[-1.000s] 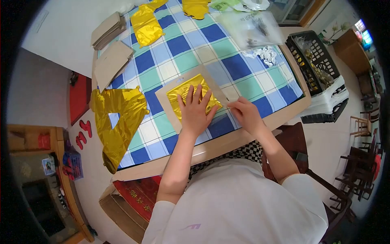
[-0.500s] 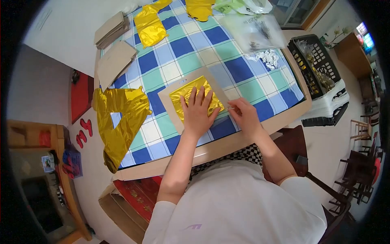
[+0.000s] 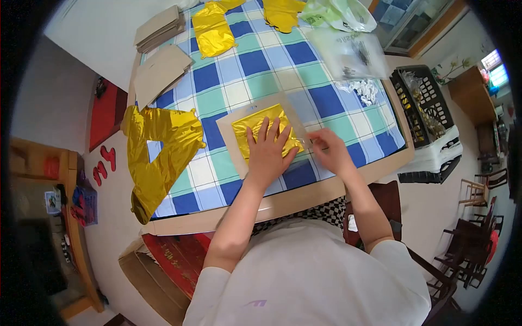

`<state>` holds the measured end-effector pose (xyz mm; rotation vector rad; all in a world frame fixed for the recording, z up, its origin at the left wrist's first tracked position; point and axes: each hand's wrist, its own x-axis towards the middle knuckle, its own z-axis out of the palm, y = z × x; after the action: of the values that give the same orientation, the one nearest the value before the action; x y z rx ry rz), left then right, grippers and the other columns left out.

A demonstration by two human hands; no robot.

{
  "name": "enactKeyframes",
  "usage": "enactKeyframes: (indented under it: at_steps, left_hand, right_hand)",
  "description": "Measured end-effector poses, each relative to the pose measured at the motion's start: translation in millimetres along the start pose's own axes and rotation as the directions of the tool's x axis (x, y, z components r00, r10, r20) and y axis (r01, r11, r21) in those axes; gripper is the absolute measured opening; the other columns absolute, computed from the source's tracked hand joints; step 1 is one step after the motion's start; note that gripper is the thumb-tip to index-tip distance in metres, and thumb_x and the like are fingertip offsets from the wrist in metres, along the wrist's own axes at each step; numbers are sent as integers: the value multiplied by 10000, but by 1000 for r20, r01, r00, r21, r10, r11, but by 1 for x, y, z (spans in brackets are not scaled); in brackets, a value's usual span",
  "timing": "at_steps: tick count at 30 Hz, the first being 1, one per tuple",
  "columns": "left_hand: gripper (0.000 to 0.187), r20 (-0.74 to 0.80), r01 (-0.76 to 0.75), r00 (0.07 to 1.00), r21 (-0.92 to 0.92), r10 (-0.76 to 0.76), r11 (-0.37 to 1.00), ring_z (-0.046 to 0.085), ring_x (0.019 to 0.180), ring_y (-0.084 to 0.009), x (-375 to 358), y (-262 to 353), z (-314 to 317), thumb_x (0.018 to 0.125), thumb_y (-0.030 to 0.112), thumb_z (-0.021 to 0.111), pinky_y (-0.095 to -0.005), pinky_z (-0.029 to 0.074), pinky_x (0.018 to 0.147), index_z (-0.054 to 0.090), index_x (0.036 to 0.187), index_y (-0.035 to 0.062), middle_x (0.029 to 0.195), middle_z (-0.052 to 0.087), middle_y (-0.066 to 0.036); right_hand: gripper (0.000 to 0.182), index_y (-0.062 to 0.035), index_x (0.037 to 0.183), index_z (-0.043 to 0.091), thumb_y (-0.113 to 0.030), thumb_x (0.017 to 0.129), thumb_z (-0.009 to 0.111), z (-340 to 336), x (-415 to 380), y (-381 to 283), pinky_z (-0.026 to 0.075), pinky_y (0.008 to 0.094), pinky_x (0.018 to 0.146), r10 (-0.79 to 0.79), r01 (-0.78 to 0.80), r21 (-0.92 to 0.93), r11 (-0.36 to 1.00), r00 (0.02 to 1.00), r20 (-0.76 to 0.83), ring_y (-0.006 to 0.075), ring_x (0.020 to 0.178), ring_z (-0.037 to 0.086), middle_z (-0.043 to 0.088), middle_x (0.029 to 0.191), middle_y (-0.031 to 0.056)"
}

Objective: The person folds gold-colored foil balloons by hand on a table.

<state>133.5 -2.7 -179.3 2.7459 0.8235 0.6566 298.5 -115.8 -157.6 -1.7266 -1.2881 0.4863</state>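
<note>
A folded gold foil balloon (image 3: 246, 128) lies on a piece of brown cardboard (image 3: 227, 138) near the table's front edge. My left hand (image 3: 267, 151) rests flat on the foil, fingers spread. Clear plastic film (image 3: 299, 120) shows along the cardboard's right side, and its full outline is hard to make out. At that side my right hand (image 3: 330, 151) is closed in a pinch at the film's edge. To the left, an unfolded gold foil balloon (image 3: 176, 130) with a hole in it hangs partly over the table's edge.
Cardboard sheets (image 3: 157, 73) and a cardboard stack (image 3: 159, 28) lie at the back left. More gold foil (image 3: 213, 32) is at the back. A clear plastic bag (image 3: 353, 54) and white curled pieces (image 3: 365, 91) lie back right. A black crate (image 3: 421, 81) stands beyond the table.
The view has shifted slightly. My left hand stays flat on the foil; my right hand's fingers have turned a little at the film's edge.
</note>
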Motion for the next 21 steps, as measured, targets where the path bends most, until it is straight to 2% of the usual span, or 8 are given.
enactKeyframes:
  at_steps: [3, 6, 12, 15, 21]
  left_hand:
    - [569, -1, 2, 1000, -9, -2, 1000, 338, 1358, -326, -1, 1, 0, 845, 455, 629, -652, 152, 1089, 521, 1328, 175, 1421, 440, -105]
    - [564, 8, 5, 1000, -20, -5, 1000, 337, 1358, -329, 0, 2, -3, 851, 454, 623, -653, 146, 1091, 520, 1329, 173, 1416, 446, -107]
    - [559, 6, 6, 1000, -33, -6, 999, 333, 1364, -330, 0, 0, 0, 858, 459, 616, -652, 137, 1095, 520, 1333, 178, 1418, 446, -104]
    - [563, 13, 5, 1000, -31, -4, 1000, 334, 1366, -328, -1, -2, 1, 854, 469, 618, -654, 135, 1094, 523, 1332, 187, 1420, 444, -101]
    - [566, -18, -4, 1000, -30, 4, 1000, 349, 1359, -318, 0, -3, 4, 835, 489, 633, -658, 152, 1086, 538, 1307, 191, 1410, 452, -94]
  right_hand:
    - [238, -14, 1021, 639, -61, 790, 671, 0, 15, 7, 508, 331, 661, 223, -219, 80, 972, 974, -41, 252, 739, 633, 639, 847, 125]
    - [225, -8, 978, 636, -114, 787, 690, 6, 33, 0, 508, 338, 661, 283, -282, -91, 955, 959, 0, 257, 726, 641, 655, 791, 133]
    - [261, -17, 837, 611, -240, 763, 727, 11, 52, -1, 499, 365, 649, 285, -258, -310, 915, 958, 42, 278, 738, 640, 649, 768, 127]
    - [305, -31, 851, 610, -283, 741, 742, 9, 53, 4, 497, 375, 647, 327, -299, -280, 912, 943, 62, 289, 727, 637, 644, 753, 122]
    - [335, -40, 794, 607, -336, 732, 751, 15, 57, -3, 494, 363, 635, 340, -289, -383, 877, 938, 72, 273, 701, 639, 641, 728, 118]
